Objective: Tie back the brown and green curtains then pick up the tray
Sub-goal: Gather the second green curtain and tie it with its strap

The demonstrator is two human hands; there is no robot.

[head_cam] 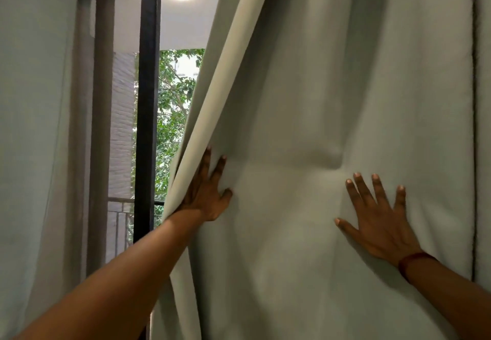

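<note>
Here, one green curtain (332, 87) bears two hands, fingers (358, 191) spread: left hand (206, 193) at its edge, right hand (378, 225) flat.

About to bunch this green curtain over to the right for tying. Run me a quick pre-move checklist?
1. Left hand on the green curtain at its leading edge: ok, fingers lie on the cloth beside the fold.
2. Right hand on the curtain: ok, flat, fingers spread.
3. Cloth gripped: not ok for the right; left cannot tell, the fold hides its outer fingers.
4. Gap open beside the window frame: ok.
5. Tie-back in sight: cannot tell, none in view.
</note>
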